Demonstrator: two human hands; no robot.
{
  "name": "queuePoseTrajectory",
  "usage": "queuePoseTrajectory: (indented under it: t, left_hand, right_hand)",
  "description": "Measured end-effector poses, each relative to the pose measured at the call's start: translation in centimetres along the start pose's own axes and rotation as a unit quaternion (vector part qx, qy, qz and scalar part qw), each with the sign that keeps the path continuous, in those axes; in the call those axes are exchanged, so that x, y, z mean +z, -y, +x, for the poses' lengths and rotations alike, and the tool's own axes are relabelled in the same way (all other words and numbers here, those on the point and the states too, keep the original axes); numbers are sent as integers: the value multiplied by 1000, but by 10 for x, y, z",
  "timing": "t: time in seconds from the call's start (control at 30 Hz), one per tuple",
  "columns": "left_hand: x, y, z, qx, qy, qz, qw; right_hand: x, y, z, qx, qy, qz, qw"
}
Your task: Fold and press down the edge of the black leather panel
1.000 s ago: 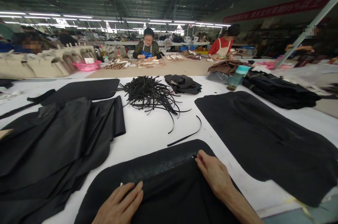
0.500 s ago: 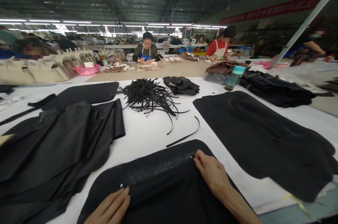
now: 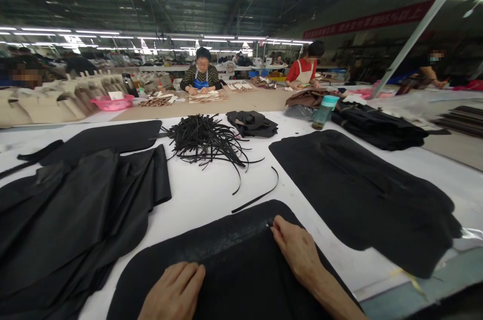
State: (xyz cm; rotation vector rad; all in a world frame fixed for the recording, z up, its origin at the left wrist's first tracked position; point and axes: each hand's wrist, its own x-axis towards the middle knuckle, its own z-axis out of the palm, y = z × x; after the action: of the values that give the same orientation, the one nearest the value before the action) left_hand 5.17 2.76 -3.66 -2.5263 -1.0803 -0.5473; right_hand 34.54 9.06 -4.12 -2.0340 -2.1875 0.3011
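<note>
A black panel with rounded corners lies on the white table directly in front of me. Over it is a thinner black cloth, whose top edge runs along a dull, shiny band. My left hand rests on this cloth near its edge, fingers together and slightly bent, not gripping. With thumb and forefinger, my right hand pinches the cloth at its upper right corner, where a tiny white spot shows. Just beyond the panel lies a single thin black strip.
Draped black pieces lie at left, another black panel at right. Behind are a heap of black strips, folded dark fabric and a bottle with a turquoise lid. A co-worker works across the table.
My left hand has slid right and up along the cloth edge, its fingers now more bent. My right hand keeps its pinch at the corner. The view has turned slightly right.
</note>
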Motion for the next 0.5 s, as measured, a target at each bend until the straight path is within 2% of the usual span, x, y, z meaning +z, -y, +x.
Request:
queuePoseTrajectory:
  t: [0.1, 0.13, 0.23, 0.33, 0.4, 0.5]
  left_hand:
    - [15, -19, 28, -30, 89, -102, 990]
    - [21, -25, 36, -35, 102, -125, 986]
    - [38, -37, 53, -40, 104, -161, 981]
    - [43, -41, 60, -46, 116, -177, 976]
    - [45, -40, 58, -48, 103, -184, 976]
    - [53, -39, 51, -40, 31, -187, 981]
  right_hand:
    - [4, -2, -1, -6, -13, -9, 1000]
    - [6, -2, -1, -9, -19, -9, 1000]
    - [12, -6, -2, -21, -42, 2, 999]
    - [17, -8, -3, -31, -64, 14, 997]
    - [20, -9, -4, -37, -75, 19, 996]
    - [21, -10, -4, -45, -91, 24, 995]
